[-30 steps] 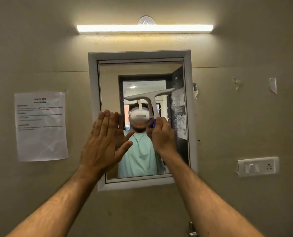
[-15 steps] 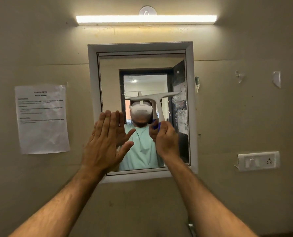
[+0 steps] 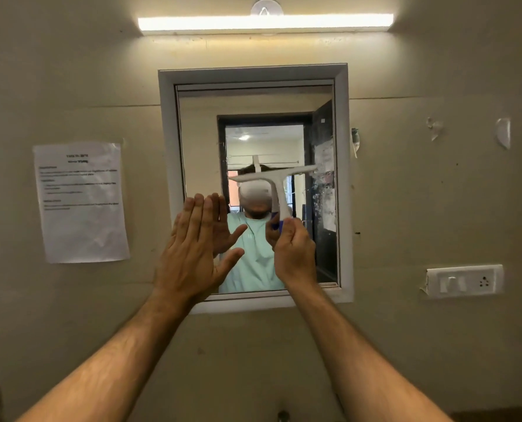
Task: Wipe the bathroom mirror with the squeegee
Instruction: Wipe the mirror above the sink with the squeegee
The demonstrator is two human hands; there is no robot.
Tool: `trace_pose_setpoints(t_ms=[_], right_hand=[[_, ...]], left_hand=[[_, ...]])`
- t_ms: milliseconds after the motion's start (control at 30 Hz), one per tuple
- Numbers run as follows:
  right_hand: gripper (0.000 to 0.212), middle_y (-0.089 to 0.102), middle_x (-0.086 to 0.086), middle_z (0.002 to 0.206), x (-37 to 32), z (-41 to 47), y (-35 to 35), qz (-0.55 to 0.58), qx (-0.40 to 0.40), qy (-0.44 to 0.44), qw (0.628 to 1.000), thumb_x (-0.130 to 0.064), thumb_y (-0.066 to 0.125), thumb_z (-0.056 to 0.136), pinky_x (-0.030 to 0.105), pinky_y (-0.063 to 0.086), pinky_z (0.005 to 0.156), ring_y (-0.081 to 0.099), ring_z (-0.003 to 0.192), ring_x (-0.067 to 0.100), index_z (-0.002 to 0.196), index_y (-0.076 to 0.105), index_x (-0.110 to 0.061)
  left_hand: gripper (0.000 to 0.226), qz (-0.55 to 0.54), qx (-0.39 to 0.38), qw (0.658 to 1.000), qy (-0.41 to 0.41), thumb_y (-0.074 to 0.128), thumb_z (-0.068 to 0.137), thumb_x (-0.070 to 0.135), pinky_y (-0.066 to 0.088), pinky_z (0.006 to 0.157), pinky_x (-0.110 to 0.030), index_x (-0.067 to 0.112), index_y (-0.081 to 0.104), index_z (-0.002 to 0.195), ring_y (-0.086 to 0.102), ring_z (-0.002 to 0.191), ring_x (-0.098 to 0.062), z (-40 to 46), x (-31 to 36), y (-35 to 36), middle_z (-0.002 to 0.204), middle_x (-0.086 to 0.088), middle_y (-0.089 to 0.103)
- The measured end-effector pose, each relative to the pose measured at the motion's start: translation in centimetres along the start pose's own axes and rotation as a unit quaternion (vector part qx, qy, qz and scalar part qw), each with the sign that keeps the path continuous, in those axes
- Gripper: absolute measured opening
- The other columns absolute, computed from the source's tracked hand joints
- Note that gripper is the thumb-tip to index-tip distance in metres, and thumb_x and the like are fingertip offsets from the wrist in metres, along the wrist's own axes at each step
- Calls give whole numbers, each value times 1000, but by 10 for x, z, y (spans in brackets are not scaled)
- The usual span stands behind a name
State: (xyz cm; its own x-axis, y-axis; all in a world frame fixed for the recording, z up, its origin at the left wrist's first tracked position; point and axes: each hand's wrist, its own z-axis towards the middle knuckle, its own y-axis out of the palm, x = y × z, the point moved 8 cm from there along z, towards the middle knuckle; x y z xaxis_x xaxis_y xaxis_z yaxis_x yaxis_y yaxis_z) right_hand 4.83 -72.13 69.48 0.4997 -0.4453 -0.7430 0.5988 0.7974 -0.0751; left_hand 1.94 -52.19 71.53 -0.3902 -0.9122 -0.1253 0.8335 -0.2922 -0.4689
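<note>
A printed paper notice (image 3: 81, 202) hung on the beige wall (image 3: 71, 71) at far left, its text too blurred to read. To its right, a person's left hand (image 3: 192, 254) was raised flat, fingers straight and together and thumb spread, holding nothing; it overlapped the lower left edge of the mirror (image 3: 199, 132) and its pale frame (image 3: 168, 147), with the hand's reflection visible just behind it in the glass. Whether the palm actually touched the surface could not be told.

In the middle of the mirror, the white squeegee (image 3: 276, 178) stood handle-down, its blade roughly level and slightly higher at the right end, held against or very close to the glass in the right half of the pane. The right hand (image 3: 293, 254) was curled round the lower, blue-tipped part of the handle in a closed grip, knuckles toward the camera. The reflection showed a person in a pale green top before a dark doorway.

A lit tube light (image 3: 266, 23) ran along the wall above the frame. Further right, scraps of torn tape (image 3: 504, 137) clung to the wall, and a white switch plate (image 3: 463, 281) with a socket sat at about the height of the mirror's lower edge.
</note>
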Motion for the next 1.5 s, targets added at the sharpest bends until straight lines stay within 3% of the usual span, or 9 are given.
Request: trace_pose_setpoints(t_ms=[133, 267, 367, 567, 667, 933, 1200, 1333, 1500], right_hand=[[44, 58, 18, 106, 30, -24, 1, -4, -5, 9, 1000, -46, 24, 105, 23, 48, 62, 61, 84, 20, 117, 55, -18], [42, 62, 17, 93, 3, -8, -7, -18, 9, -21, 1000, -46, 25, 106, 50, 56, 76, 62, 85, 32, 108, 56, -19], [39, 65, 5, 86, -20, 9, -10, -21, 9, -26, 999, -49, 22, 106, 56, 53, 86, 65, 87, 29, 102, 54, -27], [41, 62, 13, 99, 34, -26, -6, -36, -23, 1, 999, -45, 23, 106, 22, 45, 57, 59, 74, 13, 114, 54, -21], [44, 64, 3, 90, 48, -46, -5, -35, -31, 12, 999, -44, 24, 107, 25, 44, 59, 59, 73, 10, 130, 53, -20], [38, 59, 4, 88, 7, -8, -19, -15, 9, 7, 1000, -46, 23, 107, 28, 41, 63, 58, 81, 18, 99, 53, -23], [35, 52, -20, 81, 59, -61, -10, -10, -20, 35, 999, -45, 24, 106, 17, 41, 56, 58, 73, 6, 126, 50, -31], [33, 60, 2, 84, 28, -37, -10, -17, -18, -2, 1000, -50, 24, 104, 27, 51, 55, 61, 71, 14, 108, 49, -30], [48, 62, 9, 98, 9, -9, -11, -42, -12, -5, 999, -53, 21, 104, 32, 53, 69, 61, 85, 18, 119, 54, -22]], left_hand=[[97, 9, -12, 1000, -6, 18, 94, 76, -14, 124, -29, 9, -8, 159, -14, 155, -20, -3, -7, 0, 167, -9, -16], [98, 9, -11, 1000, -17, 17, 93, 77, -16, 123, -28, 8, -6, 159, -17, 155, -18, -7, -12, 0, 168, -9, -14], [99, 0, -12, 1000, -21, 12, 92, 78, -16, 123, -27, 8, -5, 159, -17, 155, -17, -12, -10, 2, 168, -9, -13], [100, -18, -30, 999, -28, 12, 91, 79, -3, 126, -38, 9, -8, 159, -17, 155, -18, -25, -11, 12, 167, -8, -18], [102, -22, -41, 999, -27, 15, 90, 79, -1, 126, -39, 8, -6, 160, -17, 155, -18, -27, -12, 13, 167, -8, -17], [100, -46, -37, 998, -28, 20, 92, 78, -7, 125, -33, 10, -6, 160, -16, 155, -17, -32, 1, 19, 168, -6, -16], [100, -44, -40, 998, -27, 18, 91, 78, -9, 125, -33, 8, -4, 160, -15, 155, -18, -36, 3, 18, 168, -8, -14], [99, -38, -32, 998, -28, 19, 91, 77, -13, 123, -29, 10, -6, 160, -17, 155, -17, -29, 7, 17, 167, -7, -16], [100, -49, -31, 998, -23, 14, 91, 79, -1, 126, -39, 9, -4, 160, -13, 156, -20, -25, 15, 20, 168, -8, -13]])
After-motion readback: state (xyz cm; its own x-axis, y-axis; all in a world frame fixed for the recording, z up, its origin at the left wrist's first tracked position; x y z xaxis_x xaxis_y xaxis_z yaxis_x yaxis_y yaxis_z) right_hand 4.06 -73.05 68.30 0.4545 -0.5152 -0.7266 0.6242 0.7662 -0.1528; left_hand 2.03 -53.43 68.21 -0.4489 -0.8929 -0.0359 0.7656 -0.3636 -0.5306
